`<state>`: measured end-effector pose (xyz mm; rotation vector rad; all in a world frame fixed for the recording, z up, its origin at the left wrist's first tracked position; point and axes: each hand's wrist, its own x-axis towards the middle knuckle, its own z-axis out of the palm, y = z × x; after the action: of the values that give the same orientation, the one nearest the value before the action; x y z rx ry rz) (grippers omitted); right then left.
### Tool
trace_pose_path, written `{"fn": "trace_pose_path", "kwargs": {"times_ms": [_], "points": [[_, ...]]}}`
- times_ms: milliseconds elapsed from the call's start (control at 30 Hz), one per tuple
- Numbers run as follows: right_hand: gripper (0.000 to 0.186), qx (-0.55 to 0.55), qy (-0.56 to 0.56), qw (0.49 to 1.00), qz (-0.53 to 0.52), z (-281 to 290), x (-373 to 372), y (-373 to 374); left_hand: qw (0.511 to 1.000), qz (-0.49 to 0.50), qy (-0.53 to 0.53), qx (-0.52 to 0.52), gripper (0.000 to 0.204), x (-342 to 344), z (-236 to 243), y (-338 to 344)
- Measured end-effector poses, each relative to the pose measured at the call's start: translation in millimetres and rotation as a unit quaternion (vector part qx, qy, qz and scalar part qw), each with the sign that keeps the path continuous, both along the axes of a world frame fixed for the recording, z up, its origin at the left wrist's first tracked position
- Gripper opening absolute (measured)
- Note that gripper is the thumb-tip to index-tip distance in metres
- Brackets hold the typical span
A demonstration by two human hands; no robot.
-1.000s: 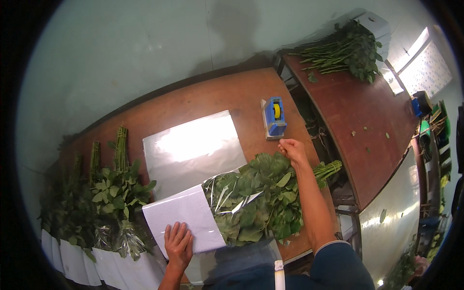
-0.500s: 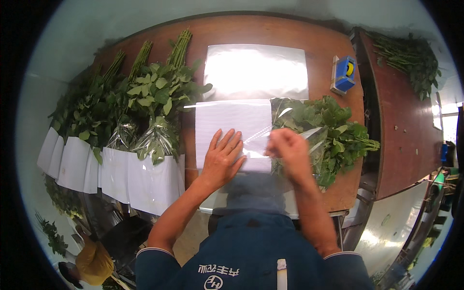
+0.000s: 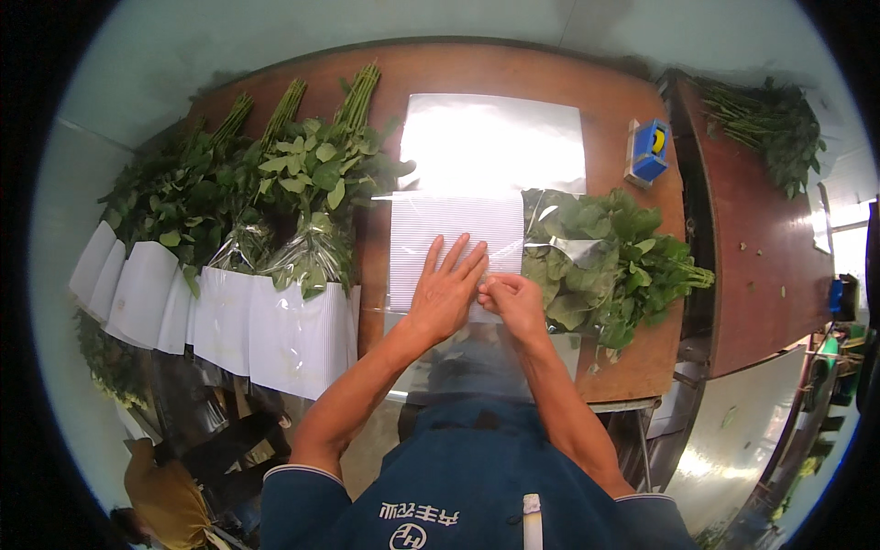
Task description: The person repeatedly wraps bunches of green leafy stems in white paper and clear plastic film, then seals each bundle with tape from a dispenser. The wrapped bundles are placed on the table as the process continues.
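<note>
My left hand (image 3: 445,293) lies flat with fingers stretched on a white corrugated sheet (image 3: 417,234) on the table. Close beside it, my right hand (image 3: 515,307) is closed in a pinch at the sheet's lower right part. What the pinch holds, if anything, is too small to make out. Out of the sheet's right side comes a bunch of leafy green stems (image 3: 642,261), stem ends pointing right. Clear shiny film covers the leaves nearest the sheet. More clear film (image 3: 467,362) hangs toward me at the table's near edge.
Beyond the sheet lies a shiny silvery-white sheet (image 3: 495,137). A blue tape dispenser (image 3: 649,156) stands at the far right. On the left, several leafy bunches (image 3: 312,170) lie with their heads in white wraps (image 3: 298,339). A person (image 3: 165,486) is at lower left.
My right hand has come down and left to the sheet, close to my left hand, which stays flat. The raised shiny strip between the hands no longer shows. The view has shifted slightly.
</note>
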<state>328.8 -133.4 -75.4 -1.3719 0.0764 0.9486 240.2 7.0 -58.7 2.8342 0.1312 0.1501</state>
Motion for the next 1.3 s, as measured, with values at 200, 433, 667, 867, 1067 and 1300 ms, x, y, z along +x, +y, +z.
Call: {"fn": "trace_pose_path", "kwargs": {"times_ms": [200, 433, 667, 867, 1067, 1300], "points": [[0.027, -0.061, -0.029, 0.996, 0.051, -12, -5, -13, 1.000, 0.005, 0.003, -0.020, 0.047, -1, 2, -5], [0.035, -0.239, -0.383, 0.884, 0.120, -31, -23, -36, 0.999, 0.036, 0.030, -0.022, 0.051, 4, 13, -12], [0.029, -0.026, -0.067, 0.986, 0.150, 44, 54, -79, 0.998, 0.006, 0.050, -0.036, 0.060, 8, 24, -5], [0.020, 0.012, -0.345, 0.933, -0.102, 4, 312, -121, 0.995, 0.051, 0.083, -0.037, 0.063, -35, 43, 31], [0.032, -0.314, -0.405, 0.857, -0.061, -35, 461, -118, 0.992, 0.085, 0.086, -0.035, 0.055, -35, 33, 38], [0.027, -0.205, -0.338, 0.918, -0.012, -28, 447, -109, 0.991, 0.101, 0.086, -0.032, 0.050, -37, 29, 38]]}}
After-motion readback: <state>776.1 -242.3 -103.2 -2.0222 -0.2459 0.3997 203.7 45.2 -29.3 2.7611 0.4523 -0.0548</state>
